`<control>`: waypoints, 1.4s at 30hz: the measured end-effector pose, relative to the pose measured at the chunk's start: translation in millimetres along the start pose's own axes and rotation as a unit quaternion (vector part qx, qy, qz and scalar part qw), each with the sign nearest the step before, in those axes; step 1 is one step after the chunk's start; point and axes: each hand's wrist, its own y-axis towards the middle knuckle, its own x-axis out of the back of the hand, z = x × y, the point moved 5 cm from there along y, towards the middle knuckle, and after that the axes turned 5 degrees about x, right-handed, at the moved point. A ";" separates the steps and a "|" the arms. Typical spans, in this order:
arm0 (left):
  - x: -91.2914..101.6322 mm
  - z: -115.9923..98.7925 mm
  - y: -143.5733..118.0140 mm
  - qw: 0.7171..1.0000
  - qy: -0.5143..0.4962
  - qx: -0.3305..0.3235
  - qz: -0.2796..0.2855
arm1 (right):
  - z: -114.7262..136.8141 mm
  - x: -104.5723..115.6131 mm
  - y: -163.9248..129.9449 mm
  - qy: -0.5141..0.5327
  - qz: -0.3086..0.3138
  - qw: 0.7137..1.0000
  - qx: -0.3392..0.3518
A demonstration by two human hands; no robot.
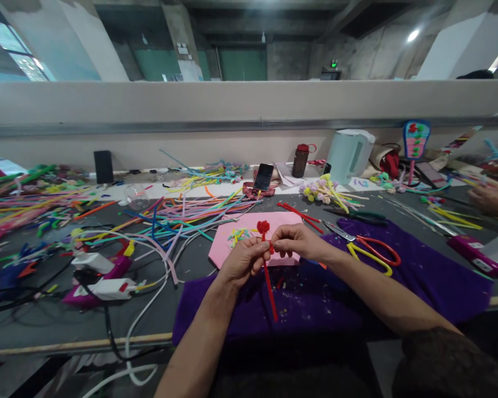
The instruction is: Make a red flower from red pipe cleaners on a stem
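- We pinch a red pipe cleaner (269, 276) in both the left hand (243, 260) and right hand (292, 241), fingers closed on its stem.
- Coiled bud formed at 12 o'clock; straight tail at 6 unworked.
- Scissors (371, 249) at 3 o'clock.

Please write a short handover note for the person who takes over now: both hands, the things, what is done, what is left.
Left hand: pinches the red pipe cleaner stem.
Right hand: grips the same stem just below its red curled flower head.
Nearby: pink foam sheet, purple cloth, red-and-yellow scissors.
Done: the head is curled.
Left: the stem hangs straight and bare.
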 end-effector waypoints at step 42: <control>0.9 -1.6 3.3 1.000 0.021 -0.011 -0.013 | -5.6 43.7 -147.2 -0.530 -0.105 0.832 -0.122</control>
